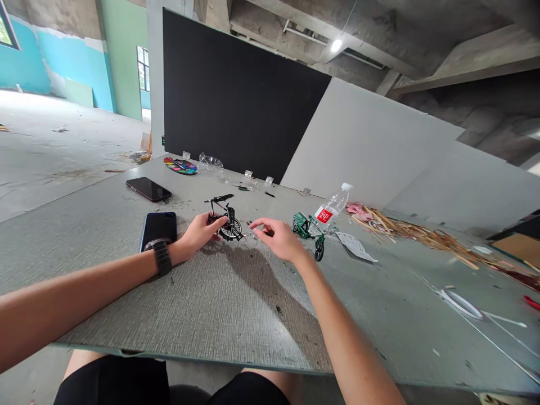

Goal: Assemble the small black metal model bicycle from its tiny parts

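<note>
My left hand (200, 233), with a dark watch on the wrist, is closed around one end of a black model bicycle (231, 223). The spoked wheel and the frame of the bicycle stick out to the right of my fingers; the end within my grip is hidden. Just right of that wheel, apart from it, my right hand (276, 236) has thumb and fingers drawn together in a pinch. A tiny dark piece shows at the fingertips, too small to name. Beyond my right hand stands a green model bicycle (307, 226) with a black wheel.
Two phones, one dark (148, 189) and one blue-edged (158, 228), lie at left. Behind are a paint palette (180, 165) and clear plastic wrap (210, 163). A tilted bottle (335, 203), a paper sheet (355, 246), wood strips (392, 225) and a white tape roll (462, 304) lie rightward.
</note>
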The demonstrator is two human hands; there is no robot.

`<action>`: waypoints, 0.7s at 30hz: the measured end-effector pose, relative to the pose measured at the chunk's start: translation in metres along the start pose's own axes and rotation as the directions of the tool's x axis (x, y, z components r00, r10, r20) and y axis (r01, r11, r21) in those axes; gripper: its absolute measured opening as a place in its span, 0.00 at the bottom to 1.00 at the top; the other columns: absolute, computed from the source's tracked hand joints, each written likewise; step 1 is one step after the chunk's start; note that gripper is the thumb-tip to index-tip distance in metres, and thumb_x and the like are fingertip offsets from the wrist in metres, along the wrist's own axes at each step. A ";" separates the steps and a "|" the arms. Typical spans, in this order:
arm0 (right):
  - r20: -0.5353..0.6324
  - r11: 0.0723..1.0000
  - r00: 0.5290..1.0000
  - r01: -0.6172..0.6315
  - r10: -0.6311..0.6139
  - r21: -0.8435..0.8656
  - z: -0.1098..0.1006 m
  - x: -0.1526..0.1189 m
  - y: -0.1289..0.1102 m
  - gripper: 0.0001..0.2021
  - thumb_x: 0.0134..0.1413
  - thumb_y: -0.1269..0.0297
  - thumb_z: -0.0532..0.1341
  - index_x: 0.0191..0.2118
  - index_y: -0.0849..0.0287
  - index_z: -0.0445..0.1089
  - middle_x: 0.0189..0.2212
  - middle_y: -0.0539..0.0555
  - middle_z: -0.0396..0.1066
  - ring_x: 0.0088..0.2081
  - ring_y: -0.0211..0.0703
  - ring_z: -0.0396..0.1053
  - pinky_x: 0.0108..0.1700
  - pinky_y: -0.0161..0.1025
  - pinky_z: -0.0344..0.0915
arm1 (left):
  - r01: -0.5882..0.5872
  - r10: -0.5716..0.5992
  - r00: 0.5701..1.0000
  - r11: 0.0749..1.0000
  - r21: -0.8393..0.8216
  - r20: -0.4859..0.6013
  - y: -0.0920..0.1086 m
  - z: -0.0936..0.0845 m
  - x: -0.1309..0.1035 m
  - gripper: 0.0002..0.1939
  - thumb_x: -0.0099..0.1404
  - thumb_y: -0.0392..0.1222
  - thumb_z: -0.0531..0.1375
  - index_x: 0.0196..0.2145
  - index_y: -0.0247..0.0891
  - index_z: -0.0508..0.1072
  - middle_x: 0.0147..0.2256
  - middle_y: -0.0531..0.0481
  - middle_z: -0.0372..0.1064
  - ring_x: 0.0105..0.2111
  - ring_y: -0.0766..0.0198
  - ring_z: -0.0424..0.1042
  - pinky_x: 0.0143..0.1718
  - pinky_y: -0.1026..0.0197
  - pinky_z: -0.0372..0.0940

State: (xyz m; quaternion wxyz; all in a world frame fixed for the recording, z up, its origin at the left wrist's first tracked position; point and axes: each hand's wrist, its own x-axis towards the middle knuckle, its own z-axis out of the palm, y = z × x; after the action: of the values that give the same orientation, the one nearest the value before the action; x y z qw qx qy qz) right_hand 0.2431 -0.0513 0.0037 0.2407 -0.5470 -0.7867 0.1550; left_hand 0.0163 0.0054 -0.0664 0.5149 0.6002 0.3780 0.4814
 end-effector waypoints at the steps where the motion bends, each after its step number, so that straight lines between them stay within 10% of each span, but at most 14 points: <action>1: -0.007 1.000 1.000 0.009 -0.009 0.015 0.001 0.000 -0.002 0.14 0.63 0.57 0.54 0.45 0.55 0.74 0.21 0.46 0.56 0.24 0.36 0.53 0.28 0.35 0.48 | -0.008 0.008 1.000 1.000 0.013 0.004 -0.001 0.000 0.000 0.19 0.62 0.55 0.61 0.36 0.33 0.73 0.36 0.43 0.74 0.28 0.65 0.73 0.26 0.63 0.69; 21: 0.005 0.985 0.999 0.033 -0.034 0.172 0.034 0.004 -0.009 0.14 0.62 0.56 0.55 0.44 0.55 0.73 0.20 0.45 0.57 0.23 0.36 0.52 0.27 0.35 0.48 | -0.043 0.048 0.999 0.972 0.232 -0.017 0.002 0.003 -0.002 0.15 0.59 0.52 0.62 0.29 0.36 0.71 0.25 0.50 0.72 0.25 0.62 0.71 0.25 0.63 0.67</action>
State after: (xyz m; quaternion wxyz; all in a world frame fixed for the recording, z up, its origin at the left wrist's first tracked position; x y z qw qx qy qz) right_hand 0.2158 -0.0505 -0.0196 0.2865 -0.5103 -0.7803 0.2205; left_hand 0.0190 0.0024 -0.0643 0.4260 0.6592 0.4233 0.4525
